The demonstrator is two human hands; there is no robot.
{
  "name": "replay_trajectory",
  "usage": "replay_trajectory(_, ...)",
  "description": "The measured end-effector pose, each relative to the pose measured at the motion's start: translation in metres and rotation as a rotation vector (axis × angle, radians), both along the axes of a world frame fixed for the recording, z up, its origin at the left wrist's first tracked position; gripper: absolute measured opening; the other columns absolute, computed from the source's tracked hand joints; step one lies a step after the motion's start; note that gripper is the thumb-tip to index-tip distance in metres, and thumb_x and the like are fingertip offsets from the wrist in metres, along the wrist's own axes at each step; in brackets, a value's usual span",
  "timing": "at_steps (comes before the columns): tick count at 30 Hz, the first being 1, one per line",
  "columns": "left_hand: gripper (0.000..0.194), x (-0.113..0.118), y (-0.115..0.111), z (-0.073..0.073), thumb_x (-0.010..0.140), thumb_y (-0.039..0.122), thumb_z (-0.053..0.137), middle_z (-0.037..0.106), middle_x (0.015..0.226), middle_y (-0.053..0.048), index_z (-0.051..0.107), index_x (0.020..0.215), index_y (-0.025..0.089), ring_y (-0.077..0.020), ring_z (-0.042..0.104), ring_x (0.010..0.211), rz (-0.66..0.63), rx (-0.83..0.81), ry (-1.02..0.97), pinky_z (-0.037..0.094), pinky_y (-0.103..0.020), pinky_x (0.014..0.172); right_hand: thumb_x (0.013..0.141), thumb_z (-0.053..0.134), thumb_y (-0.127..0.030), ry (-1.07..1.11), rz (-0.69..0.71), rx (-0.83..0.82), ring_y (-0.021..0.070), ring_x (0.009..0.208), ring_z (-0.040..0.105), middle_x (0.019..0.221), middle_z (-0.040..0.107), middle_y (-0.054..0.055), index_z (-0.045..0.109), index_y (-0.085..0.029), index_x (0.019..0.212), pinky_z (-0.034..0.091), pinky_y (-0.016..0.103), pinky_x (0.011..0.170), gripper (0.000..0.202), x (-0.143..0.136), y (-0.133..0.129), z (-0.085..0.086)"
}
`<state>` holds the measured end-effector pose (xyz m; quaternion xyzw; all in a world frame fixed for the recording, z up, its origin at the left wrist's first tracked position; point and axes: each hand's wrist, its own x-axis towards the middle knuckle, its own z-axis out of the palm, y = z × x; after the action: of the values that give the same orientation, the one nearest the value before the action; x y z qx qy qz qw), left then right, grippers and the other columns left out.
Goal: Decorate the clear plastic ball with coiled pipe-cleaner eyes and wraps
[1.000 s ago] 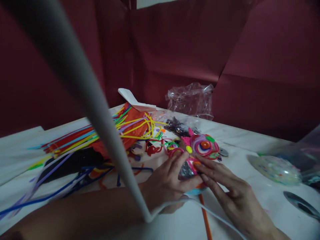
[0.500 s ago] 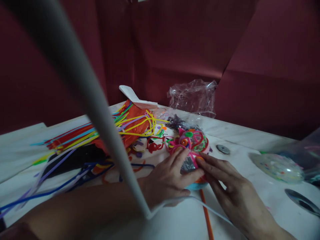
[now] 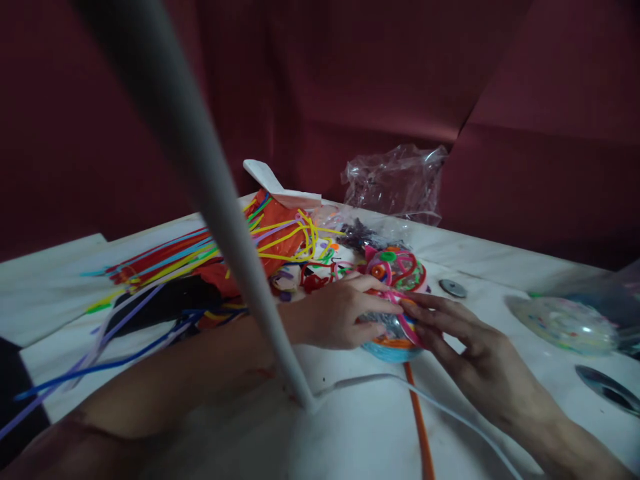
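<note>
A colourful round craft piece [image 3: 395, 350] rests on the white table, wrapped in pink, orange and light blue strips, with green and orange discs on its upper part. My left hand [image 3: 345, 310] reaches over its left side, fingers closed on a pink strip [image 3: 407, 327] near the middle. From the right, my right hand [image 3: 465, 340] presses its fingertips on the same area of the piece. An orange strip [image 3: 420, 420] extends from below the piece toward the table's front.
Coloured pipe cleaners [image 3: 165, 257] lie on the left beside an orange sheet [image 3: 280, 237]. Clear plastic [image 3: 395, 183] stands behind. Grey discs [image 3: 453, 288] and a dotted clear dome [image 3: 565, 325] are on the right. A pale pole [image 3: 235, 227] crosses the view.
My left hand has moved up and its fingers have drawn together, showing more of the blue base. My right hand stays at the piece. The whole view has shifted slightly.
</note>
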<state>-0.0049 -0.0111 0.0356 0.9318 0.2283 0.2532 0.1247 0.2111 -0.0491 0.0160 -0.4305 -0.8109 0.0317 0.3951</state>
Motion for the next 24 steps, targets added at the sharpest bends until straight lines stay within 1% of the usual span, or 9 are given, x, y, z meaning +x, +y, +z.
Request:
replay_trajectory(3,0.035,0.003,0.009,0.011,0.08,0.012,0.053,0.058,0.114,-0.011,0.065,0.113,0.014,-0.0177,0.056,0.104,0.001,-0.034,0.065,0.042,-0.028,0.095,0.082,0.055,-0.027,0.039,0.006,-0.041,0.0263,0.1,0.063,0.107,0.068,0.009,0.073,-0.025,0.098,0.055,0.039,0.08,0.024,0.002,0.004,-0.001)
replay_trajectory(5,0.037,0.007,0.017,0.02,0.079,0.008,0.051,0.06,0.109,-0.01,0.065,0.112,0.014,-0.0172,0.056,0.102,-0.015,-0.031,0.157,0.042,-0.026,0.093,0.08,0.057,-0.03,0.106,-0.006,-0.106,0.027,0.102,0.062,0.107,0.068,0.008,0.074,-0.026,0.096,0.055,0.04,0.081,0.023,0.005,0.007,-0.002)
replay_trajectory(7,0.044,0.013,0.026,0.03,0.078,0.001,0.047,0.063,0.104,-0.007,0.064,0.115,0.016,-0.0145,0.057,0.099,-0.079,-0.042,0.268,0.041,-0.021,0.09,0.077,0.06,-0.037,0.195,-0.02,-0.199,0.0291,0.107,0.06,0.109,0.068,0.007,0.075,-0.028,0.091,0.051,0.044,0.087,0.022,0.009,0.012,-0.001)
replay_trajectory(9,0.045,0.02,0.033,0.038,0.078,-0.001,0.044,0.064,0.1,-0.005,0.065,0.113,0.018,-0.0127,0.058,0.095,-0.088,-0.061,0.332,0.042,-0.018,0.085,0.071,0.067,-0.044,0.29,-0.02,-0.308,0.0316,0.111,0.057,0.109,0.068,0.006,0.075,-0.029,0.087,0.045,0.049,0.095,0.023,0.013,0.016,0.001)
replay_trajectory(11,0.047,0.027,0.039,0.042,0.076,-0.002,0.045,0.065,0.096,-0.003,0.066,0.112,0.018,-0.0122,0.058,0.09,-0.091,-0.081,0.373,0.042,-0.017,0.08,0.065,0.072,-0.048,0.362,-0.004,-0.391,0.0332,0.109,0.058,0.106,0.07,0.006,0.076,-0.029,0.083,0.043,0.051,0.095,0.026,0.016,0.018,0.003)
replay_trajectory(14,0.045,0.036,0.042,0.043,0.075,-0.003,0.046,0.066,0.094,-0.002,0.067,0.109,0.017,-0.012,0.057,0.087,-0.13,-0.091,0.358,0.042,-0.016,0.077,0.061,0.075,-0.053,0.418,0.009,-0.443,0.0336,0.097,0.064,0.099,0.073,0.007,0.076,-0.029,0.081,0.054,0.049,0.081,0.032,0.021,0.018,0.005)
replay_trajectory(16,0.045,0.041,0.042,0.042,0.074,-0.005,0.045,0.067,0.094,-0.002,0.068,0.107,0.016,-0.0116,0.057,0.087,-0.15,-0.084,0.331,0.041,-0.016,0.077,0.06,0.076,-0.054,0.451,0.002,-0.458,0.0327,0.091,0.067,0.098,0.073,0.008,0.076,-0.028,0.081,0.057,0.046,0.074,0.033,0.023,0.016,0.004)
replay_trajectory(20,0.045,0.043,0.037,0.038,0.074,-0.003,0.047,0.065,0.094,-0.002,0.067,0.108,0.018,-0.0125,0.057,0.087,-0.107,-0.069,0.28,0.042,-0.019,0.077,0.06,0.078,-0.052,0.505,-0.017,-0.46,0.0315,0.092,0.067,0.099,0.073,0.009,0.076,-0.027,0.081,0.057,0.043,0.074,0.033,0.025,0.01,-0.002)
replay_trajectory(24,0.04,0.038,0.026,0.035,0.079,0.001,0.047,0.062,0.102,-0.006,0.062,0.114,0.015,-0.0152,0.056,0.097,0.001,-0.077,0.218,0.042,-0.023,0.084,0.06,0.077,-0.054,0.528,-0.023,-0.442,0.0334,0.098,0.064,0.104,0.071,0.011,0.076,-0.024,0.081,0.056,0.044,0.078,0.036,0.023,0.007,-0.005)
